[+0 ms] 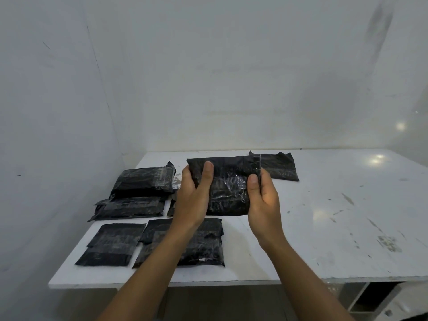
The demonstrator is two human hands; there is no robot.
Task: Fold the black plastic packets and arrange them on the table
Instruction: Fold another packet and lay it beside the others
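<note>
I am holding one black packet [228, 191] up over the middle of the table [324, 216], clear of the surface, so that both its edges are free to work on. My left hand [194, 193] is gripping the left edge, thumb lying across the front and fingers curled behind, and that is steadying the body of the packet. My right hand [262, 198] is pinching the right edge with the thumb in front, and a narrow flap [256, 164] is standing up above that thumb (I judge this to be the strip to be turned over next, though any crease is hard to read in the black film).

The other packets are lying mostly on the left part of the table, which I take to be the arranging area. The stacked packets [143, 181] are sitting at the far left, the upper one tilted on the lower. The near-left packet [113, 244] and the near-middle packet [203, 242] are lying side by side, the second partly under my left forearm. A hidden packet [171, 208] is just showing behind my left wrist. The far packet [281, 166] is lying alone beyond my right hand, apart from the group, and I cannot tell whether it is folded.
</note>
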